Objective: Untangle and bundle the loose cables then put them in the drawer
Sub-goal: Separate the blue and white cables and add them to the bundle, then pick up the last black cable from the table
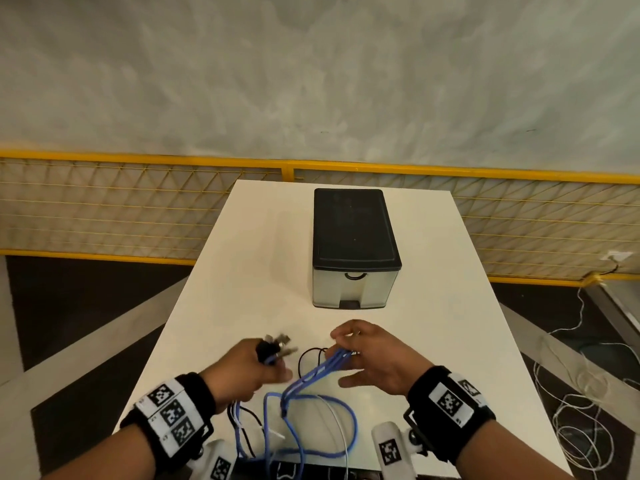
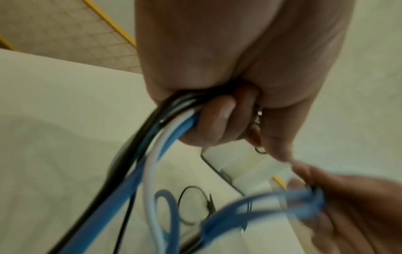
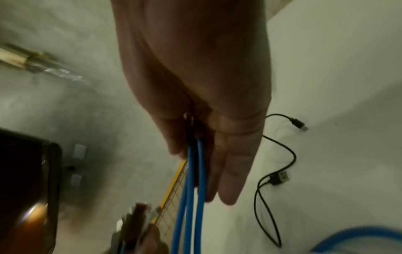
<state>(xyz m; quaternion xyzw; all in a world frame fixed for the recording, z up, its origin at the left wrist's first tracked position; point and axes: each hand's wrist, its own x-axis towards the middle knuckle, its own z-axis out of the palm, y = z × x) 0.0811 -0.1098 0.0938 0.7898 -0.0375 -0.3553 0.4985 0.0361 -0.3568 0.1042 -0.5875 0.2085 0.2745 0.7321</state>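
Observation:
My left hand (image 1: 258,362) grips a bunch of cable ends, their metal plugs (image 1: 278,344) sticking out past the fist. Seen from the left wrist, black, white and blue cables (image 2: 174,123) run out of the curled fingers (image 2: 217,118). My right hand (image 1: 346,348) pinches doubled strands of the blue cable (image 1: 322,370) between its fingers (image 3: 234,163). Below, the blue cable hangs in loops (image 1: 349,431) off the table's near edge. A thin black USB cable (image 3: 280,171) lies loose on the table. The black-topped drawer unit (image 1: 355,237) stands behind, its drawer (image 1: 354,282) closed.
The white table (image 1: 443,317) is narrow, with both side edges close to my hands. A yellow mesh fence (image 1: 138,209) runs behind it. Thin white cords (image 1: 575,407) lie tangled on the floor to the right.

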